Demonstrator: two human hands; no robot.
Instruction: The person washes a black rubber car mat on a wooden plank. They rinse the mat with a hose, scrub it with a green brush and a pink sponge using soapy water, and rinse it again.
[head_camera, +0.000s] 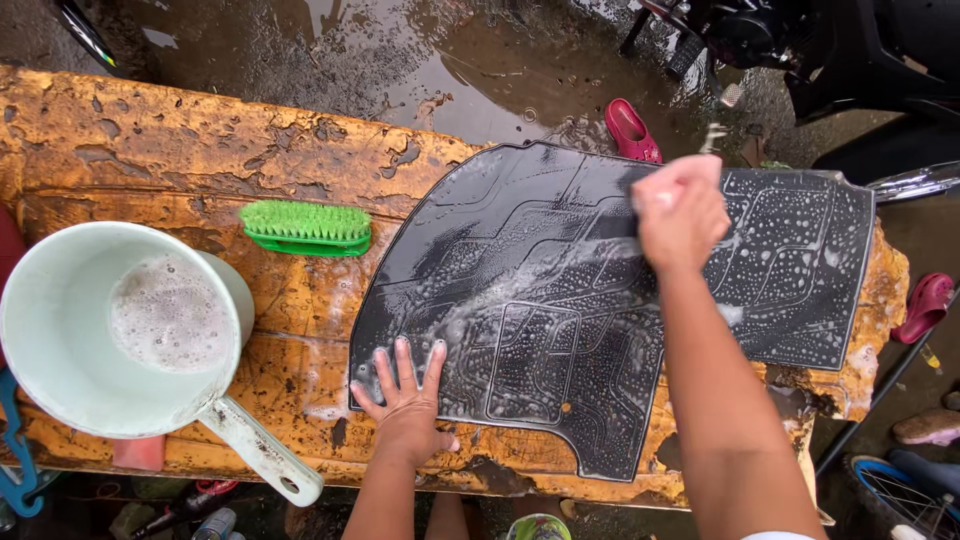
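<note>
The black, grooved rubber car floor mat (600, 300) lay flat and soapy across the wet, peeling yellow-brown tabletop (200, 150), and the work in hand looked like the scrubbing stage. The left hand (405, 395) pressed its near corner with the grip spread flat, while the right hand (680, 210) was closed around something blurred at the far side; I could not tell what. The next stroke likely called for steady downward pressure, with the green plastic scrubbing brush (307, 228) and the pale green long-handled dipper of foamy water (125, 330) lying to the left.
</note>
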